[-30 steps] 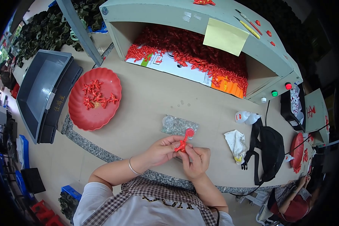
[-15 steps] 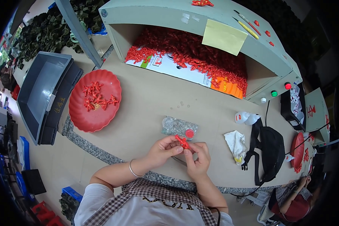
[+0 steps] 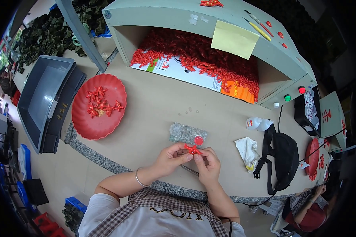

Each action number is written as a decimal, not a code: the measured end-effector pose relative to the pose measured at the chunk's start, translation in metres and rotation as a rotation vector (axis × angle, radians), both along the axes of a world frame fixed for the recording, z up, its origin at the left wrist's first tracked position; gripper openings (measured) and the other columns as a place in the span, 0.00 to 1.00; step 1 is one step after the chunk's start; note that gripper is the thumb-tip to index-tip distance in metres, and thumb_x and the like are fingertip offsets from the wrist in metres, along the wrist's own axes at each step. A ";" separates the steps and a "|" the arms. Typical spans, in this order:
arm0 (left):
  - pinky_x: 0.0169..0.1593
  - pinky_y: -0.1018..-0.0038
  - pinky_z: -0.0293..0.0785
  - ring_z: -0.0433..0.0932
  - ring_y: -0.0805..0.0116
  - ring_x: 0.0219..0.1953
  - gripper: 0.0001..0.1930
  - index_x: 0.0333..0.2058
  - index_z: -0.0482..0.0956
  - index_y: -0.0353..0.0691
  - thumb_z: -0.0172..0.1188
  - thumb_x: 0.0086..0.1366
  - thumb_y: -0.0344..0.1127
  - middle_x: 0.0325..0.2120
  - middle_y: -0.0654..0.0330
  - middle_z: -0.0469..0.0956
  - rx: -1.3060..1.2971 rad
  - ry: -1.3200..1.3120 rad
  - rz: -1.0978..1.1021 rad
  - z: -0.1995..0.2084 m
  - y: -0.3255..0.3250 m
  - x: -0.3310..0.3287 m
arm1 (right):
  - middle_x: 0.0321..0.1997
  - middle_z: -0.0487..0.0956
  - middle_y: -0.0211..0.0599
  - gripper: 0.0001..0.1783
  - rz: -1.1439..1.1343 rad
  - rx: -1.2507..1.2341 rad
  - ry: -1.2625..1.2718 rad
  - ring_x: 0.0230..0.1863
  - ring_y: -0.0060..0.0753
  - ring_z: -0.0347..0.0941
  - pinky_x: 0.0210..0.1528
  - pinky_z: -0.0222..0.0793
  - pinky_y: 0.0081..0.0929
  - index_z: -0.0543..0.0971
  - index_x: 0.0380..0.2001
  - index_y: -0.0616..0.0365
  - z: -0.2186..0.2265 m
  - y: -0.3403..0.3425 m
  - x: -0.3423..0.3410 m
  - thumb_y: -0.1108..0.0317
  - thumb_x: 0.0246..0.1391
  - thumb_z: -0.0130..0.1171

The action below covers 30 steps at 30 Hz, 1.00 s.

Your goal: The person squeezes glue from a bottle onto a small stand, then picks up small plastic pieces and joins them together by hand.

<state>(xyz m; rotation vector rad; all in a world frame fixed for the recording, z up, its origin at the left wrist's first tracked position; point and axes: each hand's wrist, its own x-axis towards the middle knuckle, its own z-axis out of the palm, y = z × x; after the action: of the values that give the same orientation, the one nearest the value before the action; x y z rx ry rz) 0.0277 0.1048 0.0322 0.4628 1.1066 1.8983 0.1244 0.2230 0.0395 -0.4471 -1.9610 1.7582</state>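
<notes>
A small glossy red figurine with limb-like parts (image 3: pixel 192 149) is pinched between the fingertips of my two hands. My left hand (image 3: pixel 171 158), with a bracelet at the wrist, grips its left end between thumb and forefinger. On its right end, the thumb and fingers of my right hand (image 3: pixel 208 164) are closed. Just beyond the hands lies a grey speckled slab (image 3: pixel 178 137) bearing a small round container with red in it (image 3: pixel 198 140) and a clear round piece. A thin grey tool or cord (image 3: pixel 189 170) shows beneath my hands, partly hidden.
At left, a red scalloped plate (image 3: pixel 81 124) holds several red figurines, beside stacked grey bins (image 3: pixel 39 98). A pale green box (image 3: pixel 154 17) full of red pieces (image 3: pixel 209 59) stands behind. White bottles (image 3: pixel 259 123), a cloth (image 3: pixel 247 152) and black bag (image 3: pixel 286 158) lie right. Another person (image 3: pixel 310 209) sits far right.
The figurine has turned from a slanted, upright pose to lying nearly level between my fingertips. My right-hand fingers have shifted slightly around it.
</notes>
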 end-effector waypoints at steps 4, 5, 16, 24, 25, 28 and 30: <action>0.40 0.82 0.69 0.71 0.81 0.36 0.10 0.43 0.73 0.38 0.56 0.62 0.29 0.35 0.67 0.75 -0.011 0.010 0.001 -0.003 0.000 0.000 | 0.31 0.70 0.29 0.05 -0.005 0.005 0.003 0.32 0.17 0.65 0.33 0.60 0.14 0.75 0.34 0.63 0.000 0.000 0.000 0.76 0.53 0.55; 0.39 0.82 0.69 0.71 0.81 0.36 0.10 0.43 0.73 0.38 0.55 0.62 0.29 0.35 0.66 0.75 -0.010 0.013 0.000 -0.004 0.000 0.001 | 0.31 0.70 0.29 0.05 -0.008 0.024 0.003 0.32 0.17 0.65 0.33 0.60 0.14 0.75 0.34 0.63 0.001 0.000 0.000 0.76 0.53 0.55; 0.43 0.79 0.70 0.72 0.78 0.39 0.11 0.44 0.72 0.37 0.54 0.62 0.28 0.37 0.65 0.75 -0.001 0.017 -0.014 -0.002 0.000 -0.001 | 0.30 0.71 0.31 0.06 -0.044 0.119 0.026 0.30 0.19 0.65 0.32 0.61 0.15 0.75 0.34 0.64 0.001 0.000 -0.001 0.76 0.51 0.56; 0.45 0.78 0.71 0.73 0.75 0.42 0.12 0.45 0.71 0.37 0.55 0.61 0.28 0.39 0.63 0.75 -0.020 0.129 0.069 0.012 -0.008 -0.006 | 0.29 0.73 0.33 0.08 -0.035 0.213 0.092 0.26 0.21 0.67 0.29 0.64 0.16 0.77 0.35 0.63 0.006 0.000 -0.002 0.77 0.49 0.58; 0.45 0.78 0.71 0.73 0.74 0.43 0.13 0.46 0.70 0.37 0.54 0.62 0.28 0.40 0.62 0.75 -0.029 0.066 0.069 0.017 -0.012 -0.012 | 0.29 0.73 0.33 0.08 -0.027 0.215 0.101 0.26 0.21 0.67 0.29 0.64 0.16 0.77 0.35 0.63 0.006 0.001 -0.001 0.77 0.49 0.58; 0.45 0.78 0.71 0.74 0.72 0.44 0.14 0.47 0.69 0.38 0.53 0.63 0.29 0.42 0.59 0.74 -0.047 -0.017 0.174 0.034 -0.030 -0.036 | 0.29 0.73 0.33 0.07 -0.041 0.191 0.076 0.26 0.21 0.67 0.30 0.64 0.16 0.77 0.34 0.63 0.004 0.003 0.001 0.77 0.49 0.57; 0.45 0.77 0.71 0.74 0.71 0.45 0.14 0.49 0.67 0.39 0.51 0.64 0.33 0.43 0.58 0.73 0.061 -0.088 0.417 0.035 -0.045 -0.057 | 0.29 0.74 0.34 0.07 -0.055 0.159 0.064 0.26 0.20 0.67 0.30 0.64 0.16 0.77 0.34 0.63 0.000 0.003 0.002 0.77 0.49 0.57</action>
<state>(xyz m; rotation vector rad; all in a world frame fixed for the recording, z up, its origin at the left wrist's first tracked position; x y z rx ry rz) -0.0290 0.0602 0.0671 0.1857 1.1544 2.2950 0.1267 0.2263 0.0399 -0.3812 -2.0056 1.5500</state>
